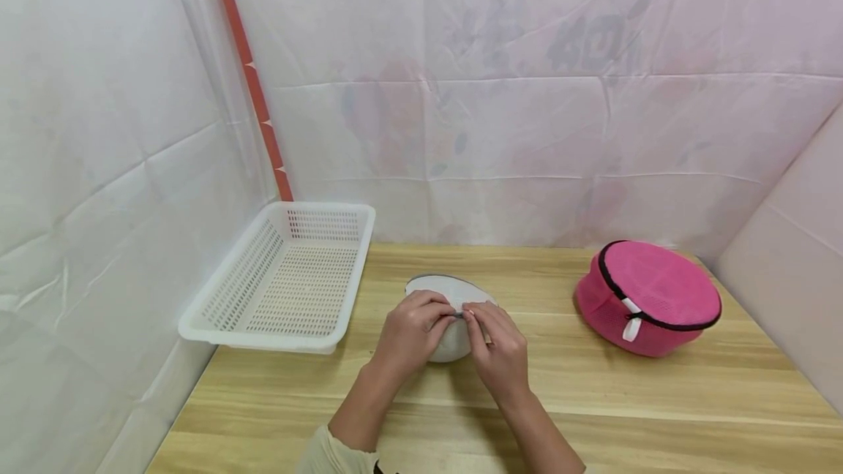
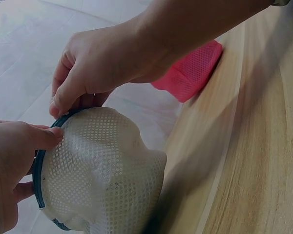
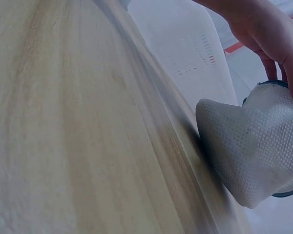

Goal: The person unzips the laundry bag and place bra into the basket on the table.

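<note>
A small white mesh laundry bag (image 2: 102, 165) with dark blue-grey zip trim (image 2: 37, 180) is held up just over the wooden table. In the head view my left hand (image 1: 410, 333) pinches the trim from the left. My right hand (image 1: 499, 350) pinches the same trim from the right, fingertips close to the left ones. The left wrist view has both hands at the trim, thumbs on the near side of it. The bag's mesh body sags below, partly hidden by the hands in the head view.
A white perforated plastic basket (image 1: 342, 313) stands at the left. On the right sits a round pink mesh bag (image 1: 658, 284) with a black zip edge and white tab. White sheeting (image 1: 514, 130) rises behind the wooden table (image 1: 626, 408) and along both sides.
</note>
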A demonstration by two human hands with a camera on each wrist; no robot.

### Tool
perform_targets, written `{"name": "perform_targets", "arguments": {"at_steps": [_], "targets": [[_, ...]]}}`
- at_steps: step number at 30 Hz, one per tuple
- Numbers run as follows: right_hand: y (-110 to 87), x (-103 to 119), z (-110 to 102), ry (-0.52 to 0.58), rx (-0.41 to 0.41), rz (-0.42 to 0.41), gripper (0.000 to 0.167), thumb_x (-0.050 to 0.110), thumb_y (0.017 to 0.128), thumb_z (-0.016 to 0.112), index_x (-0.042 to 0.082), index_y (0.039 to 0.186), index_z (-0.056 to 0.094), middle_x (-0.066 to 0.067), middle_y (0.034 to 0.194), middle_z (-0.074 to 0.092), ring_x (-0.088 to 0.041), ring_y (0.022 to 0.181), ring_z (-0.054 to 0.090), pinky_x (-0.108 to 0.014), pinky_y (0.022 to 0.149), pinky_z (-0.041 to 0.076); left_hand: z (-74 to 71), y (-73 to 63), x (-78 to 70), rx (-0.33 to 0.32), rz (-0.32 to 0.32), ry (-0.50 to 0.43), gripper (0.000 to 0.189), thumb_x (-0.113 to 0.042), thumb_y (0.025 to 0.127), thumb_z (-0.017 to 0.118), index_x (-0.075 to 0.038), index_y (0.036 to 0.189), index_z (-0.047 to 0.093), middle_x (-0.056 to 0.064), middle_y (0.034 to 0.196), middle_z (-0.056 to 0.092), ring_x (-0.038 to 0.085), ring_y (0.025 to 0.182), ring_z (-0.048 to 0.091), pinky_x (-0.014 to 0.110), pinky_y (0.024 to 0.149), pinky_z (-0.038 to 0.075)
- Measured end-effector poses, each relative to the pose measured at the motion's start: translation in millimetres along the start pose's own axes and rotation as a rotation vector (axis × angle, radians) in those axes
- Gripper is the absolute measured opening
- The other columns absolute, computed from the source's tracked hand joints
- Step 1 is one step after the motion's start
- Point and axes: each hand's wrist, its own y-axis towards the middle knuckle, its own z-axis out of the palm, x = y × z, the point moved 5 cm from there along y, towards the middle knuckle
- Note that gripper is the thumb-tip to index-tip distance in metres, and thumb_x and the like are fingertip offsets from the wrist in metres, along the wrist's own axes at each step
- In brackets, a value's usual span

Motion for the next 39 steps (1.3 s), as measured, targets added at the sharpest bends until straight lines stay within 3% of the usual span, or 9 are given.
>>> {"name": "perform_targets", "arguments": {"at_steps": [7,17,26,34,39], "targets": [[4.0,-2.4,-5.0,-0.003,-0.043,-0.001,0.019,-0.009,0.079,0.073,-0.002,0.097,0.074,-0.010,0.095,0.074,-0.027,0.089,0.070,-0.016,0.097,0.048,-1.3,-0.6,6.5,-0.025,-0.053,-0.026,0.009,-0.013,0.080,0.082,-0.012,0.088,0.078,-0.004,0.096,0.070,0.011,0.093,0.066,0.022,0.083,0.055],[5.6,2.5,-7.1,-0.039,-0.078,-0.057,0.010,0.003,0.088,0.069,-0.002,0.095,0.075,-0.011,0.092,0.074,-0.030,0.088,0.069,-0.024,0.102,0.048,-4.7,0.3,11.4,-0.045,-0.085,-0.027,0.011,-0.012,0.080,0.082,-0.011,0.090,0.079,-0.002,0.098,0.072,0.013,0.097,0.068,0.025,0.087,0.056],[4.8,1.6,-8.5,-0.026,-0.085,-0.037,0.012,-0.002,0.084,0.072,-0.002,0.096,0.075,-0.012,0.094,0.074,-0.030,0.089,0.069,-0.019,0.099,0.048,-7.7,-0.3,12.8,-0.036,-0.098,-0.019,0.012,-0.011,0.079,0.082,-0.011,0.090,0.078,-0.002,0.100,0.073,0.013,0.098,0.068,0.026,0.087,0.056],[3.9,0.8,-5.8,0.003,-0.070,-0.038,0.016,-0.006,0.081,0.073,-0.002,0.097,0.075,-0.011,0.094,0.074,-0.027,0.087,0.069,-0.015,0.093,0.049,-7.1,0.3,6.6,-0.035,-0.039,-0.007,0.012,-0.011,0.080,0.082,-0.009,0.091,0.078,-0.001,0.101,0.071,0.013,0.098,0.067,0.022,0.084,0.056],[3.0,3.0,-2.9,0.019,-0.066,-0.081,0.011,0.005,0.090,0.069,-0.003,0.097,0.075,-0.011,0.093,0.074,-0.027,0.084,0.069,-0.016,0.089,0.051,-3.0,3.0,-5.6,-0.009,0.021,-0.001,0.012,-0.012,0.081,0.080,-0.009,0.092,0.078,-0.001,0.099,0.071,0.013,0.096,0.066,0.021,0.088,0.054]]}}
